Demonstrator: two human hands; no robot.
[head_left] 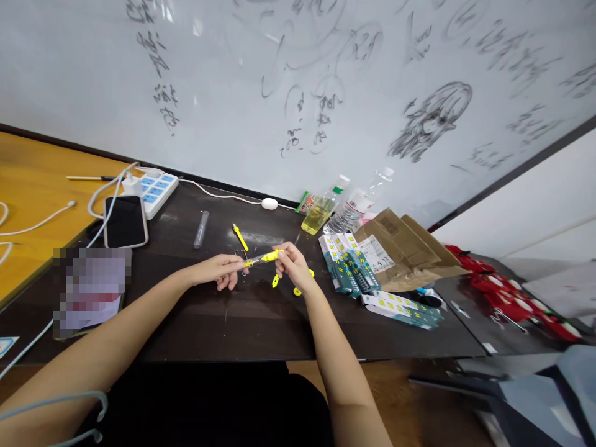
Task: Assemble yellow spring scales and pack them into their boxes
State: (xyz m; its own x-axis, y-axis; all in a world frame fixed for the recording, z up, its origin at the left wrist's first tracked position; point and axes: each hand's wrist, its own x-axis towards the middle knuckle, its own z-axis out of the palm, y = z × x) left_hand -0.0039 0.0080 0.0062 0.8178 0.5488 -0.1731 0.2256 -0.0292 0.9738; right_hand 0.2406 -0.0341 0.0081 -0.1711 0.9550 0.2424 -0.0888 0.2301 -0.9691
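My left hand [228,271] and my right hand [291,266] hold a slim tube [256,261] between them, over the dark table. Its middle is clear and its ends are yellow. The left fingers pinch one end, and the right thumb and fingers close on the other yellow end. Behind the left hand lies a yellow stick-like part [239,237] with a dark tip. Farther left is an empty-looking clear tube [201,230]. Below the right hand is a small flat yellow piece [275,281]; another yellow piece [297,291] is partly hidden by that hand.
Slim green-and-white boxes [349,264], bottles [319,211] and an opened cardboard package [400,248] stand to the right. Leftward are a phone [125,222], a blurred-out device [93,292], a power strip [158,189] and loose white cables. A whiteboard [223,93] rises behind the table.
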